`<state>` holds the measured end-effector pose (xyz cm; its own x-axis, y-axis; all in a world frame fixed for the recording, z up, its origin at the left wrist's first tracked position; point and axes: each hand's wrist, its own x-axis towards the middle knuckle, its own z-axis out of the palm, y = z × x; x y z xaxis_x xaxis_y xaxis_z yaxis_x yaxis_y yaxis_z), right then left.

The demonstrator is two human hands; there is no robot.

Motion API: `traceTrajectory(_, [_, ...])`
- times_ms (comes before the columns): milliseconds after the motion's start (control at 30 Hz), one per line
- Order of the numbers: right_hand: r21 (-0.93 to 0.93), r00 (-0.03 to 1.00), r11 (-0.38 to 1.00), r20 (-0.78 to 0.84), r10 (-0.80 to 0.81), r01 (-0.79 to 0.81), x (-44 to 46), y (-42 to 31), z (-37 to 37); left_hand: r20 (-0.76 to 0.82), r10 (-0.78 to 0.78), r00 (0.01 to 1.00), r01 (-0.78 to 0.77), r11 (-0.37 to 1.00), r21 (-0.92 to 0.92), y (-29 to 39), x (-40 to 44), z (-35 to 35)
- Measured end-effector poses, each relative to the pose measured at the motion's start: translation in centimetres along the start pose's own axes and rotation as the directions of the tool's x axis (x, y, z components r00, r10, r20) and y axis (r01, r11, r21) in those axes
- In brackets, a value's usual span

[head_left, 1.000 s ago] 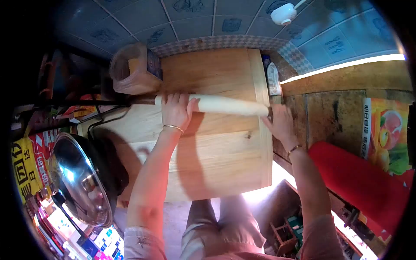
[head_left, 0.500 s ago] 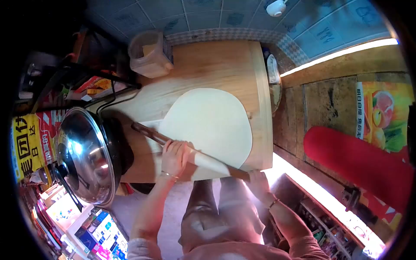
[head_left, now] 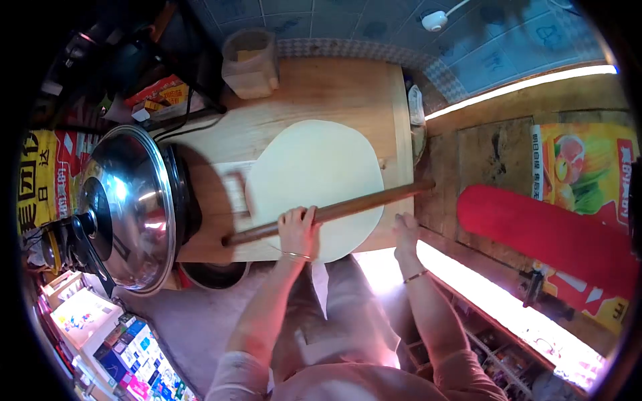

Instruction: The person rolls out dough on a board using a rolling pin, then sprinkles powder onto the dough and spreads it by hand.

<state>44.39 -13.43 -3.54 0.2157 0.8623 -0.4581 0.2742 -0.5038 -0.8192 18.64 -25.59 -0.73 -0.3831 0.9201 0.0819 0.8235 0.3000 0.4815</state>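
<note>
A wide, round, pale sheet of dough [head_left: 311, 167] lies flat on a wooden board [head_left: 334, 80], its near edge at the board's front. Across the lower part of the dough slants a long brown rolling pin [head_left: 364, 202], its right end higher and reaching past the board. My left hand [head_left: 298, 230] is closed around the pin left of its middle. Below the pin's right part, near the board's right front corner, my right hand [head_left: 405, 234] is apart from the pin. Its fingers look curled together, with nothing visible in them.
A lidded pan [head_left: 127, 207] stands left of the board. At the back left sits a clear plastic tub [head_left: 251, 65]. To the right, a red padded roll [head_left: 542, 234] lies beside a printed bag [head_left: 578, 167]. A dark bowl [head_left: 215, 273] shows under the board's front edge.
My right hand has let go of the pin's end and moved up beside it. The pin has swung, its right end now higher. Dough that was over the pin now lies flat.
</note>
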Motion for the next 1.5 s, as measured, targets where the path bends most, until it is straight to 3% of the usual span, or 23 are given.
traceTrajectory(33, [-0.007, 1.000, 1.000, 0.004, -0.007, 0.007, -0.8, -1.0, 0.8, -0.006, -0.008, 1.000, 0.008, 1.000, -0.005, 0.9, -0.2, 0.6])
traceTrajectory(100, [0.216, 0.905, 0.884, 0.204, 0.374, -0.414, -2.5, -2.4, 1.8, -0.048, -0.168, 0.985, 0.168, 0.986, -0.005, 2.3, -1.0, 1.4])
traceTrajectory(133, [0.208, 0.904, 0.887, 0.210, 0.372, -0.413, -2.9, -2.5, 2.6, -0.053, -0.177, 0.983, 0.177, 0.984, -0.004, 2.7, -1.1, 1.5])
traceTrajectory(200, [0.104, 0.756, 0.835, 0.495, 0.427, -0.540, -3.4, -2.9, 3.8, -0.054, -0.233, 0.971, 0.232, 0.973, -0.015, 3.4, -1.2, 1.4])
traceTrajectory(233, [0.091, 0.749, 0.837, 0.505, 0.429, -0.540, -3.2, -3.2, 4.2, 0.049, -0.248, 0.968, 0.251, 0.966, -0.060, 3.1, -1.2, 1.0])
traceTrajectory(300, [-0.298, 0.671, 0.954, 0.699, 0.247, -0.041, -1.8, -4.5, 5.7, -0.063, -0.242, 0.968, 0.234, 0.966, -0.110, 2.9, -0.6, 0.0])
traceTrajectory(333, [-0.302, 0.660, 0.953, 0.710, 0.247, -0.032, -1.4, -7.5, 6.8, -0.165, -0.220, 0.961, 0.195, 0.968, -0.158, 2.8, 0.0, -0.9])
traceTrajectory(400, [-0.524, 0.324, 0.845, 0.785, 0.529, -0.108, -1.3, -15.2, 9.6, -0.106, -0.215, 0.971, 0.194, 0.965, -0.176, 2.8, 2.0, -3.4])
traceTrajectory(467, [-0.287, 0.439, 0.860, 0.765, 0.471, -0.422, -0.7, -14.8, 14.0, -0.159, 0.003, 0.987, 0.010, 0.996, 0.084, 2.5, 5.0, -3.7])
traceTrajectory(500, [-0.292, 0.428, 0.863, 0.774, 0.466, -0.412, -0.4, -14.4, 16.1, -0.092, -0.114, 0.989, 0.121, 0.990, 0.069, 1.4, 6.2, -1.8])
traceTrajectory(533, [-0.262, 0.530, 0.914, 0.845, 0.063, 0.310, -0.3, -13.9, 17.8, -0.095, -0.126, 0.987, 0.133, 0.988, 0.075, 1.5, 6.2, -1.4])
traceTrajectory(567, [-0.155, 0.324, 0.469, 0.895, -0.305, 0.870, -0.1, -13.3, 18.4, -0.040, -0.199, 0.979, 0.203, 0.966, 0.161, 1.9, 6.1, -0.8])
traceTrajectory(600, [-0.150, 0.311, 0.464, 0.905, -0.292, 0.873, 0.3, -13.2, 18.1, 0.007, -0.281, 0.960, 0.271, 0.931, 0.244, 2.4, 5.9, -0.3])
traceTrajectory(633, [-0.032, 0.048, 0.054, 0.942, -0.331, 0.998, 0.2, -13.0, 17.1, 0.018, -0.288, 0.958, 0.277, 0.936, 0.215, 3.5, 4.2, -0.2])
traceTrajectory(667, [0.107, -0.209, -0.352, 0.941, -0.266, 0.930, -0.2, -12.6, 15.8, 0.035, -0.302, 0.953, 0.288, 0.933, 0.218, 4.5, 2.1, -0.3])
traceTrajectory(800, [-0.011, -0.003, -0.265, 0.999, -0.054, 0.964, -2.5, -10.5, 9.8, 0.079, -0.194, 0.978, 0.184, 0.976, 0.118, 7.3, -3.1, -0.4])
traceTrajectory(867, [0.007, -0.025, -0.309, 0.998, -0.054, 0.951, -2.3, -10.5, 10.5, 0.115, -0.149, 0.982, 0.154, 0.987, -0.038, 8.2, -3.9, 0.3])
traceTrajectory(933, [-0.037, -0.054, -0.285, 0.951, -0.306, 0.958, -1.4, -10.9, 13.5, -0.005, -0.098, 0.995, 0.098, 0.995, -0.032, 8.8, -3.7, 1.4])
traceTrajectory(967, [-0.045, -0.014, -0.146, 0.923, -0.385, 0.988, -0.9, -11.3, 14.9, -0.066, -0.075, 0.995, 0.074, 0.997, -0.015, 8.8, -3.4, 1.9])
traceTrajectory(1067, [-0.010, -0.021, -0.084, 0.931, -0.363, 0.996, -0.6, -12.2, 15.5, 0.002, -0.284, 0.959, 0.283, 0.954, -0.100, 8.0, -1.3, 1.8])
traceTrajectory(1100, [-0.006, -0.061, -0.190, 0.936, -0.347, 0.982, -0.8, -12.0, 14.6, -0.017, -0.296, 0.955, 0.296, 0.955, -0.006, 7.0, -1.0, 2.6])
traceTrajectory(1333, [0.121, -0.133, -0.171, 0.989, -0.061, 0.978, -1.5, -9.8, 9.2, 0.105, -0.302, 0.947, 0.298, 0.953, 0.054, 7.5, -2.7, 1.7])
traceTrajectory(1500, [0.138, -0.146, -0.219, 0.989, -0.017, 0.966, -2.4, -8.4, 5.7, 0.084, -0.275, 0.958, 0.270, 0.961, 0.058, 9.8, -5.8, 3.3])
